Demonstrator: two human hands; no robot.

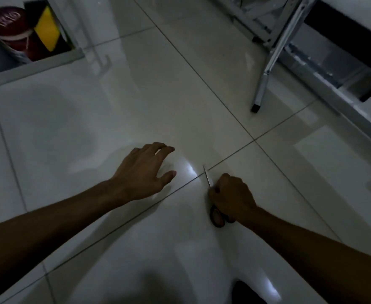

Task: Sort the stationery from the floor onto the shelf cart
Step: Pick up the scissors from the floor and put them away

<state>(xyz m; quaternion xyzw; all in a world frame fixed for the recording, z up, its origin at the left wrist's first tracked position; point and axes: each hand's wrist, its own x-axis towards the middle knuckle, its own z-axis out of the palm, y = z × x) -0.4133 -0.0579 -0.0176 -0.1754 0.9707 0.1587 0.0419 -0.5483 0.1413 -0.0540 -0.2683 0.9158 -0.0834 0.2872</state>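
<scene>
Scissors (215,207) in right hand (231,197)

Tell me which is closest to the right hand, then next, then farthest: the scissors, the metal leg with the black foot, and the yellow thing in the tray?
1. Scissors: gripped in the right hand, low on the floor.
2. Metal leg: up and to the right, standing on the tiles.
3. Yellow thing: far top left, in the tray beside a round can.
</scene>
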